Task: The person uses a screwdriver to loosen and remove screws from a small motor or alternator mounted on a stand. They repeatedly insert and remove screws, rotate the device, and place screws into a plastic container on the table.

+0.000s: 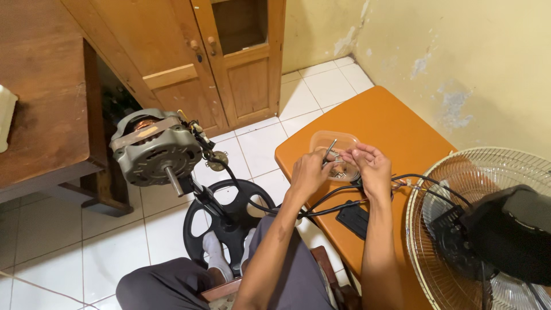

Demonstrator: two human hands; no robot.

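Both my hands are over a clear plastic container (330, 142) on an orange table (396, 123). My left hand (309, 171) pinches a thin metal rod-like tool (329, 148) that points up and right from its fingers. My right hand (371, 166) is curled close beside it, fingertips on small metal parts at the container's rim; what it grips I cannot tell exactly. Black cables (338, 198) run under my hands across the table toward a bare fan motor (154, 150) on its stand at the left.
A fan guard with a black housing (493, 229) lies on the table's right end. A small black flat part (353, 218) sits near the front edge. The stand's round black base (227, 221) rests on the white tile floor by my feet. Wooden cabinets stand behind.
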